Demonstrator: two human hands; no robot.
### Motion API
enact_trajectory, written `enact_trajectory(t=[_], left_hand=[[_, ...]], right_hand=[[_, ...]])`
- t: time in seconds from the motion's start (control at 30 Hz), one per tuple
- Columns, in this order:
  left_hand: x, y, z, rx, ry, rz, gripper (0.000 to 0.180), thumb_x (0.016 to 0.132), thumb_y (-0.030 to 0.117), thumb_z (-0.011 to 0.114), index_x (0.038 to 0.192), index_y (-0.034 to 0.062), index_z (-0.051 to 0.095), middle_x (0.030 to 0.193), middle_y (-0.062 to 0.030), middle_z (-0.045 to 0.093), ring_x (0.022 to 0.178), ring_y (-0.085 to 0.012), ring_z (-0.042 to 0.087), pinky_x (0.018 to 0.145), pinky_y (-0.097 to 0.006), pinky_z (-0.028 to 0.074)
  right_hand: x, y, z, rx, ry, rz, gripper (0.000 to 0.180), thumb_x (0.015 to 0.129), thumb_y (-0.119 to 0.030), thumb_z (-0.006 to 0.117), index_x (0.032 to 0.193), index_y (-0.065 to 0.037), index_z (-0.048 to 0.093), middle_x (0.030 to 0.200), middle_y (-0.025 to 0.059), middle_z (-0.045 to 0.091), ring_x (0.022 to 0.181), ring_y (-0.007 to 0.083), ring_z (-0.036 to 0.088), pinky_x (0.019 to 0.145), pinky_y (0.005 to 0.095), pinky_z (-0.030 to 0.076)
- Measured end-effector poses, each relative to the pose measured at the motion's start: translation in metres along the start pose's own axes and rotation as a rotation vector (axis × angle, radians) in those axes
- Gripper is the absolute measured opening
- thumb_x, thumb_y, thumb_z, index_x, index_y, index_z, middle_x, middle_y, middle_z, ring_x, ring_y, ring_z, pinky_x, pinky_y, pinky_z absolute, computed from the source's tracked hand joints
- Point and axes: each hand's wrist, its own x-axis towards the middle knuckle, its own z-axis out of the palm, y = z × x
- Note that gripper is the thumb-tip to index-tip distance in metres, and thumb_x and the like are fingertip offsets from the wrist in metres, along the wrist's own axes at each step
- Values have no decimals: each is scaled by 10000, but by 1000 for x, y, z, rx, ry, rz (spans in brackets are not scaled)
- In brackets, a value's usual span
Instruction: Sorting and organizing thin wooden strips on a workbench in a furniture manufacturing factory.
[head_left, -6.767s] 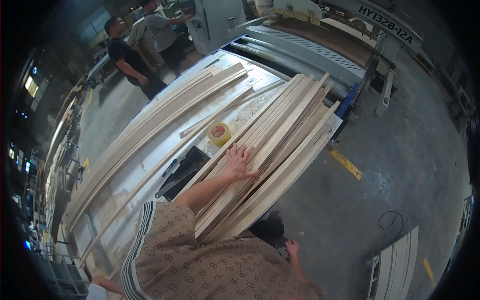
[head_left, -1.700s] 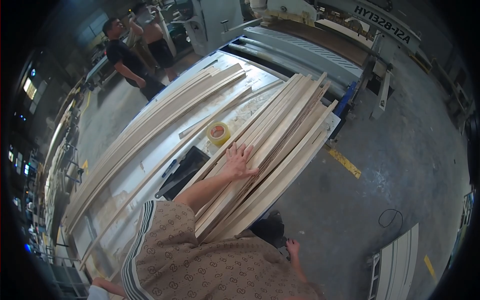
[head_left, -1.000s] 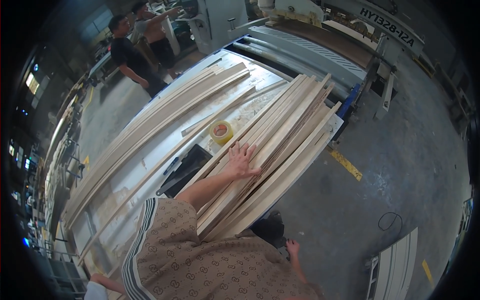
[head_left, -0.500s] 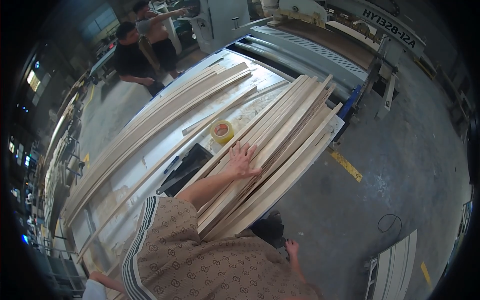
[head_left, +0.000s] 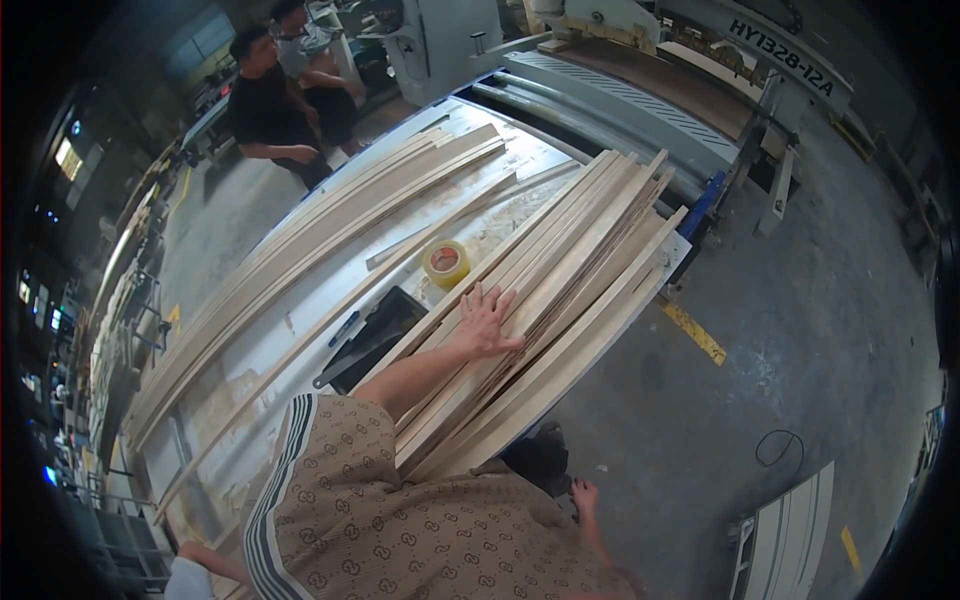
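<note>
My left hand (head_left: 485, 325) lies palm down, fingers spread, on a bundle of long pale wood strips (head_left: 590, 230). It presses on the strips without gripping any. My right hand (head_left: 584, 494) hangs low beside my body, right of the table, its fingers slightly apart and nothing visible in it. Left of the bundle sit a roll of clear yellowish tape (head_left: 446, 263), a black tray (head_left: 385, 330) and a blue pen (head_left: 344, 329). Across the table, more long strips (head_left: 330, 235) lie in a second group, with a single thin strip (head_left: 300, 345) between the groups.
A large grey machine with rollers (head_left: 620, 105) stands at the table's far end. Two people (head_left: 275, 110) stand beyond the table's left side. Another person's arm (head_left: 215, 563) shows at lower left. White panels (head_left: 790, 535) and a thin dark cable loop (head_left: 780, 447) lie on the floor at right.
One person at the far left has lowered an outstretched arm, and the other has turned slightly. My hands and the wood strips have stayed put.
</note>
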Motion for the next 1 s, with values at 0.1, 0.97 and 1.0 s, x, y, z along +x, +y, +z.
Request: enact_trajectory(t=[0.1, 0.97, 1.0], left_hand=[[0, 1, -2, 2, -12, -4, 999, 716, 593, 665, 1521, 198, 225, 1545, -184, 227, 1435, -474, 90, 1142, -631, 102], [3, 2, -1, 8, 6, 39, 1007, 720, 618, 651, 1517, 170, 229, 1530, -202, 240, 1422, -487, 112, 1128, -642, 119], [3, 1, -1, 8, 11, 35, 1005, 719, 619, 651, 1515, 165, 237, 1528, -202, 242, 1422, -488, 113, 1129, -641, 119]], right_hand=[[1, -1, 0, -50, 7, 7, 276, 827, -230, 675, 950, 16, 690, 736, 139, 656, 636, 192, 599, 601, 360, 485], [11, 16, 2, -60, 24, -12, 283, 826, -229, 663, 980, 7, 692, 787, 149, 675, 699, 205, 631, 654, 355, 503], [10, 13, 3, -48, 18, -21, 283, 825, -227, 663, 978, 10, 691, 784, 148, 672, 699, 205, 626, 658, 356, 503]])
